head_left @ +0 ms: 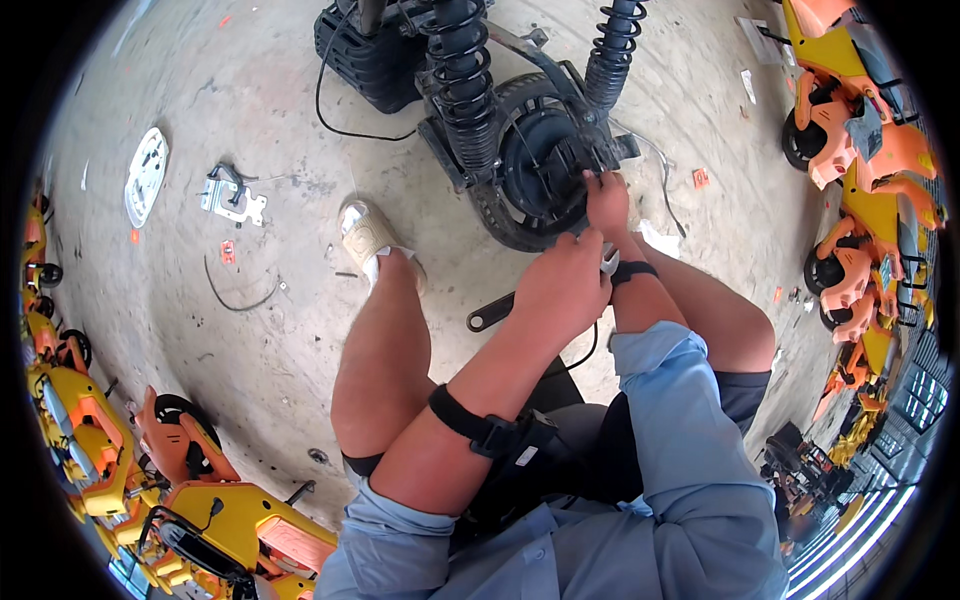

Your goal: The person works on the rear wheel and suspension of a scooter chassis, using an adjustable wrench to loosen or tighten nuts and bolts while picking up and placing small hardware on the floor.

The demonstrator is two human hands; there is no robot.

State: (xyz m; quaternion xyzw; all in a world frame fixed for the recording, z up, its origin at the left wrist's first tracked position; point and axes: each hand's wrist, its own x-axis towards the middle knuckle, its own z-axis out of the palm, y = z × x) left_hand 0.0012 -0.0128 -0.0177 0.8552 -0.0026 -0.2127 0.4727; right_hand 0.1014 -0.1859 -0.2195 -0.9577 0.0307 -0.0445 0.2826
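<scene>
A: So what's the floor like in there?
B: Pale concrete floor [275, 110], pretty scuffed and stained. Left of the wheel [530, 165] there's a silvery oval plate [147, 178], then a bracket [236, 198] lying closer to the wheel. Nearer the person than those, a curved hose [240, 302] and a little orange scrap [228, 252].
A: And the other side?
B: Right of the wheel, a loose cable [665, 175] and another orange scrap [701, 178]. Just behind the wheel to the left sits a ribbed black box [370, 60].
A: Hands?
B: Left hand [565, 285] is closed around a wrench [492, 312], on the person's side of the wheel, both ends poking out of the fist. Right hand [607, 203] is at the wheel's near right side, fingers curled by the axle end. Can't tell if it's pinching anything.
A: Rest of the room?
B: Yellow-and-orange scooters [240, 515] crowd in well left of the wheel, with another row [855, 210] far right of it. Past that row, bright strips [850, 540], maybe lights or windows, can't tell.
</scene>
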